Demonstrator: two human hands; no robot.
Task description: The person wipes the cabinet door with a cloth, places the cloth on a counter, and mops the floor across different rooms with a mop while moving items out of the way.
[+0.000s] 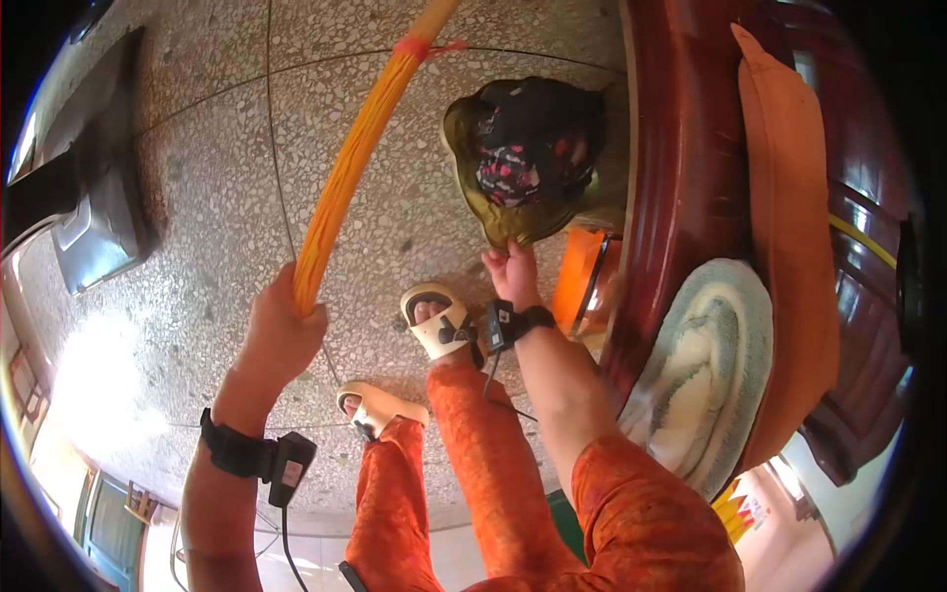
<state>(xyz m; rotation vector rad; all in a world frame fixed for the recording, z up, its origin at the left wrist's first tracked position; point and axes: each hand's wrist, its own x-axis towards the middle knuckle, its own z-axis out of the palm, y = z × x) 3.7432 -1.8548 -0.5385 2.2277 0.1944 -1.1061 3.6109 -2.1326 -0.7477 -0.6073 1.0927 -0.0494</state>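
My left hand (281, 331) is closed around a long wooden pole (355, 158). Its lower stretch has a yellow-orange wrapping, tied with a red strip near the top, and it slants up to the right. With bent fingers, my right hand (515, 271) pinches the near edge of a shiny olive-gold item (481, 209), whose exact kind I cannot make out. Dark cloth with pink and white flowers (523, 163) lies bunched on it or in it. Black straps with small boxes circle both wrists.
Speckled stone floor (217, 197) spreads below. An orange box-like object (580, 271) stands beside dark red wooden furniture (676, 148). A coiled pale-green fluffy towel or mat (715, 345) and an orange cushion (789, 197) lie on it. A black stand base (104, 212) is at left.
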